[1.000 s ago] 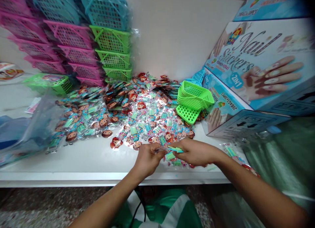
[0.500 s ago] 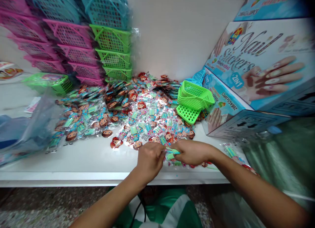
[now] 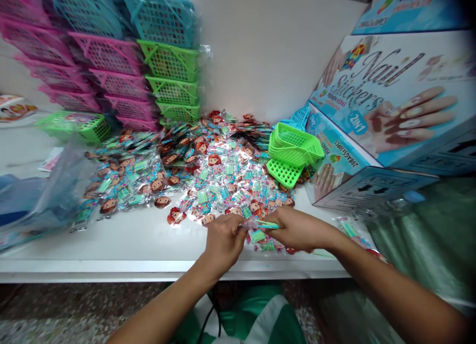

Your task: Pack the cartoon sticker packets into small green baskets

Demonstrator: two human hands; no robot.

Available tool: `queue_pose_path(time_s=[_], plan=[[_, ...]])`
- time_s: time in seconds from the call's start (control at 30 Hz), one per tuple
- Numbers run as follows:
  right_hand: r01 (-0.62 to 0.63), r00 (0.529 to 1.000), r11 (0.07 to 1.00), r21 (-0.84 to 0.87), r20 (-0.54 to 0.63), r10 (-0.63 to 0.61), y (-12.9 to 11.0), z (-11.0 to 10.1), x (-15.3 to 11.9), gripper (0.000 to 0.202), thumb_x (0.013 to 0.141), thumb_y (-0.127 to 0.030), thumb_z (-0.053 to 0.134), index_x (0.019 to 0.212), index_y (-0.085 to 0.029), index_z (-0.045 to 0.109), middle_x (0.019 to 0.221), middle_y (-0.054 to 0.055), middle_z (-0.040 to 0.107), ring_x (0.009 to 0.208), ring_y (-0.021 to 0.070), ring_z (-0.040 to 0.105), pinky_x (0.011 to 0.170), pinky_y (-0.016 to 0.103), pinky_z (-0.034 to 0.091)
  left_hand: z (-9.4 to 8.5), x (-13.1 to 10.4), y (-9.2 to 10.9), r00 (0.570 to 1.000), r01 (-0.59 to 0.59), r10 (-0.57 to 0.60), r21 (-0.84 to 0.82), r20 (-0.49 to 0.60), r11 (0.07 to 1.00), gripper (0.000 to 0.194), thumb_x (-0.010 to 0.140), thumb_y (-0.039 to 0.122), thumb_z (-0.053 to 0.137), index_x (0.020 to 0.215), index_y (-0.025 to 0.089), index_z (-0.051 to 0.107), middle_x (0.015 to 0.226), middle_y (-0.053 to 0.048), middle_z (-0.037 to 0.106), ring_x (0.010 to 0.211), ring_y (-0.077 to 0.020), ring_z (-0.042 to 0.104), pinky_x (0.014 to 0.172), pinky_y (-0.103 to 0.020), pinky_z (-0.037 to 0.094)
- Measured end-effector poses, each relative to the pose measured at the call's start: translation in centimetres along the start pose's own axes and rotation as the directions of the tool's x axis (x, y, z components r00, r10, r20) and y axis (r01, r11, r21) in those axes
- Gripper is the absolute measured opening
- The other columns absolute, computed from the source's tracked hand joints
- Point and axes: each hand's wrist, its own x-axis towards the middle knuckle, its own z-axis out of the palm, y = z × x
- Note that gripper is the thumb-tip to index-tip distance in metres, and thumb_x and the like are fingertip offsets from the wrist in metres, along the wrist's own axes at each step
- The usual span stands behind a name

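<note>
Bare hands, 2, low over the front edge of the white worktop (image 3: 141,245), right of its middle. Change noted: the gap between the hands is wider than 0.5 s ago, exposing clear film (image 3: 250,222) and more of a green stick-like piece (image 3: 268,225); by judgement, handling of this item is still under way. Left hand (image 3: 225,240): fingers curled, apparently pinching the film's near end. Right hand (image 3: 301,230): grasping the green piece, which projects from its fingertips toward the left hand; whether film encloses the piece cannot be told. Item position: between the 2 hands, above loose packets (image 3: 257,236) near the front edge. Adjacent: heaped packets (image 3: 223,185) with printed cartoon heads, extending toward the rear edge; nested green baskets (image 3: 295,145) behind the right hand; Nail Stickers carton (image 3: 394,101) at the right edge.
</note>
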Motion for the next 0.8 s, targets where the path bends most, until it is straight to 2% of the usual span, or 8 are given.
queue_pose_path(time_s=[0.07, 0.13, 0.3, 0.47, 0.6, 0.8], plan=[[0.002, 0.998, 0.998, 0.065, 0.056, -0.005, 0.4, 0.2, 0.1, 0.030, 0.086, -0.038, 0.041, 0.068, -0.017, 0.052, 0.046, -0.004, 0.044, 0.034, 0.0079, 0.040, 0.037, 0.018, 0.027, 0.1, -0.1, 0.0, 0.998, -0.052, 0.053, 0.015, -0.043, 0.999, 0.008, 0.080, 0.019, 0.056, 0.078, 0.018, 0.064, 0.068, -0.002, 0.067, 0.065, -0.0170, 0.063, 0.063, -0.027, 0.043], [0.017, 0.998, 0.997, 0.072, 0.064, -0.021, 0.5, 0.2, 0.2, 0.032, 0.085, -0.039, 0.044, 0.062, -0.017, 0.047, 0.044, -0.005, 0.041, 0.035, 0.0068, 0.037, 0.037, 0.018, 0.025, 0.3, -0.2, 0.0, 0.991, -0.104, 0.107, 0.042, -0.076, 0.994, 0.008, 0.080, 0.017, 0.056, 0.079, 0.017, 0.063, 0.070, -0.003, 0.069, 0.068, -0.0180, 0.064, 0.065, -0.029, 0.044], [0.059, 0.997, 0.996, 0.073, 0.053, -0.063, -0.5, -0.2, 0.3, 0.025, 0.082, -0.028, 0.048, 0.060, -0.017, 0.045, 0.040, -0.008, 0.037, 0.035, 0.0044, 0.031, 0.041, 0.018, 0.021, 0.6, -0.3, 0.0, 0.977, -0.178, 0.184, 0.066, -0.111, 0.982, 0.009, 0.080, 0.015, 0.054, 0.083, 0.017, 0.062, 0.073, -0.004, 0.069, 0.070, -0.0187, 0.064, 0.066, -0.031, 0.045], [0.129, 0.989, 0.987, 0.100, 0.066, -0.136, -0.2, 0.0, 0.3, 0.029, 0.083, -0.031, 0.048, 0.058, -0.017, 0.041, 0.042, -0.008, 0.035, 0.040, 0.0051, 0.030, 0.043, 0.020, 0.018, 0.5, -0.2, 0.0, 0.982, -0.146, 0.151, 0.048, -0.114, 0.988, 0.008, 0.079, 0.014, 0.056, 0.081, 0.018, 0.062, 0.072, -0.003, 0.069, 0.069, -0.0184, 0.064, 0.065, -0.030, 0.046], [0.127, 0.989, 0.989, 0.081, 0.069, -0.133, 0.3, 0.3, 0.4, 0.030, 0.083, -0.032, 0.047, 0.058, -0.018, 0.038, 0.044, -0.008, 0.032, 0.043, 0.0062, 0.029, 0.043, 0.021, 0.018, 0.4, -0.2, 0.2, 0.978, -0.164, 0.169, 0.053, -0.122, 0.985, 0.008, 0.079, 0.015, 0.055, 0.082, 0.018, 0.062, 0.072, -0.003, 0.069, 0.069, -0.0187, 0.065, 0.065, -0.031, 0.046], [0.232, 0.972, 0.971, 0.064, 0.032, -0.235, 0.4, 0.4, 0.4, 0.033, 0.083, -0.034, 0.047, 0.057, -0.018, 0.034, 0.052, -0.007, 0.029, 0.050, 0.0069, 0.029, 0.047, 0.020, 0.021, 0.3, -0.1, 0.4, 0.983, -0.143, 0.147, 0.045, -0.111, 0.989, 0.010, 0.079, 0.016, 0.054, 0.084, 0.019, 0.063, 0.074, -0.003, 0.070, 0.070, -0.0186, 0.065, 0.065, -0.030, 0.047]])
